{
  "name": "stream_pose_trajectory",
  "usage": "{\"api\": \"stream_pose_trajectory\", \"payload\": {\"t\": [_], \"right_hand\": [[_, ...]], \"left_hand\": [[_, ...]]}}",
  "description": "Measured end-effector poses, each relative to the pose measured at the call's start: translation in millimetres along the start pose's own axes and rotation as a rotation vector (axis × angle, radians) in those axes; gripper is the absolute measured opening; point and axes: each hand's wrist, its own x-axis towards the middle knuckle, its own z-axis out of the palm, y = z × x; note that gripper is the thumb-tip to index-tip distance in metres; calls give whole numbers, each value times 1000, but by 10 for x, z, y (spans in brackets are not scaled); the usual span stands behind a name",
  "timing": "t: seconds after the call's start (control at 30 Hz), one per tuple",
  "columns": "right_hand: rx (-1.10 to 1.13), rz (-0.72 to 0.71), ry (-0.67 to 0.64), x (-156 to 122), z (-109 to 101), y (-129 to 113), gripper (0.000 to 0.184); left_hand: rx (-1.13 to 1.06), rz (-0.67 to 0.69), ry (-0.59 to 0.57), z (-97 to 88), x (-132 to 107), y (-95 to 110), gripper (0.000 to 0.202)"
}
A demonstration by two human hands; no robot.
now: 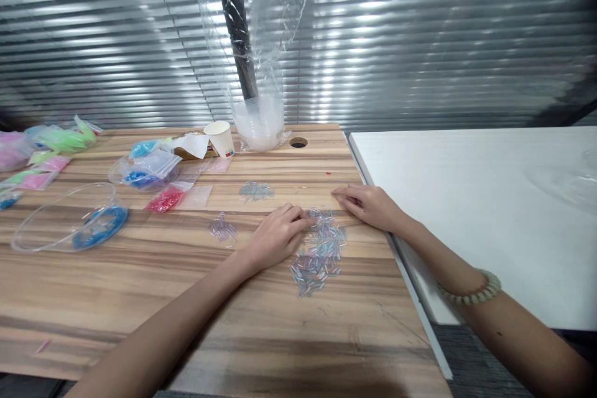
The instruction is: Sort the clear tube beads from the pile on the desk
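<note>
A pile of small clear iridescent tube beads [318,252] lies on the wooden table [186,286]. My left hand [276,236] rests at the pile's left edge, fingers curled and tips pinched together on the beads. My right hand [368,204] lies flat on the table just right of the pile's top, fingers stretched out toward the left, holding nothing. Two smaller bead heaps sit apart: one at the middle [255,190], one to the left [222,228].
A clear bowl with blue beads [69,219] stands at left, with bags of blue [144,169], red [165,199], pink and green beads [60,137] behind. A paper cup [220,138] and bagged plastic cups [259,121] stand at the back. A white table [466,199] adjoins on the right.
</note>
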Motion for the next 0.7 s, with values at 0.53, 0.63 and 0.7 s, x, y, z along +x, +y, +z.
{"api": "stream_pose_trajectory", "payload": {"t": [0.53,0.63,0.7], "right_hand": [[1,6,-12,-3,-1,2,26],[-4,3,-8,-4,4,10,26],[-3,-1,-10,-6,9,16,26]], "left_hand": [[20,8,6,3,3,-2,29],[19,10,9,8,1,-4,29],[15,7,12,13,-1,-6,29]]}}
